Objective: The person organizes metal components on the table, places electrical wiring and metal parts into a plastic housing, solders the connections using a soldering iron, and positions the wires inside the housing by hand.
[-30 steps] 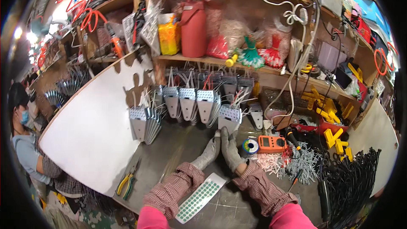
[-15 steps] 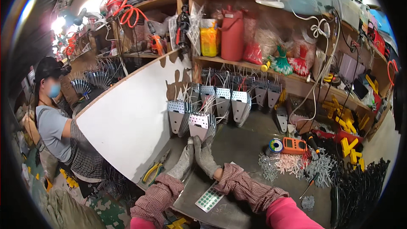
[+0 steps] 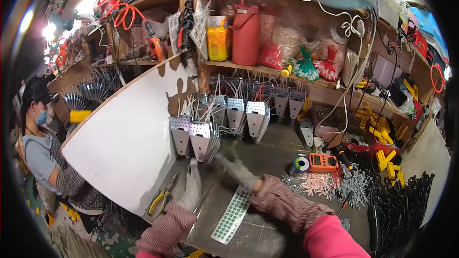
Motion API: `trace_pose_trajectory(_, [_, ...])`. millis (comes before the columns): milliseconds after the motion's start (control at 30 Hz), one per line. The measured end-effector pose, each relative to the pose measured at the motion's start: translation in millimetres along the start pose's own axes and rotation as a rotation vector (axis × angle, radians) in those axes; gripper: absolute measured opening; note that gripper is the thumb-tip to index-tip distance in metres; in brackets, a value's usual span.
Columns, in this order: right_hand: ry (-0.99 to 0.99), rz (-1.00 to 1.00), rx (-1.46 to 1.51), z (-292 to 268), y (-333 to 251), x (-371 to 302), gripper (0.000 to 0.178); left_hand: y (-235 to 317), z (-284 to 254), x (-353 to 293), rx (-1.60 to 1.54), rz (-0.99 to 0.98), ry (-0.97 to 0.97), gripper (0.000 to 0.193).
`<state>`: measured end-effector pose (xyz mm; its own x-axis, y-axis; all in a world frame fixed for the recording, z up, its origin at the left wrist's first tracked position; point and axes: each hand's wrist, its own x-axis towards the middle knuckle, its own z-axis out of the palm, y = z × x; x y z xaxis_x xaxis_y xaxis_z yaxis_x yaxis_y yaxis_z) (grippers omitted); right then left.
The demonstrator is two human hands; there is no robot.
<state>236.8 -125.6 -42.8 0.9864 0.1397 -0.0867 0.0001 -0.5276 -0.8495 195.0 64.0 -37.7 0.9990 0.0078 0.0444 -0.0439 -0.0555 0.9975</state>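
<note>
My left hand (image 3: 192, 186), in a grey glove, points its stretched fingers up just below a stack of tapered metal plates (image 3: 203, 142) with white wires; it holds nothing I can see. My right hand (image 3: 240, 174), gloved too, is to the right of that stack, its fingers smeared by motion. Another wired metal stack (image 3: 181, 136) stands directly left of the first. Between my forearms lies a white sheet of green round stickers (image 3: 231, 216). Yellow-handled pliers (image 3: 159, 202) rest on the worktable left of my left hand.
More wired metal stacks (image 3: 258, 120) stand along the back. At right are an orange meter (image 3: 322, 162), a solder spool (image 3: 300, 163), piles of small pale parts (image 3: 319, 183) and black cables (image 3: 401, 215). A white board (image 3: 124, 138) screens off a co-worker (image 3: 40, 148).
The metal stack that was at my fingers now stands beside the left stack, let go. My right hand has drawn away to the right; my left has lowered. The whole view has shifted.
</note>
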Motion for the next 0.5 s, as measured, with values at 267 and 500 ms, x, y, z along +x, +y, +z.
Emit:
trace_pose_trajectory(267, [0.595, -0.076, 0.437, -94, 78, 67, 0.06, 28, 127, 55, -0.631, -0.408, -0.372, 0.062])
trace_pose_trajectory(500, [0.626, -0.043, 0.318, -87, 58, 77, 0.107, -24, 176, 123, -2.173, -1.176, -0.502, 0.066])
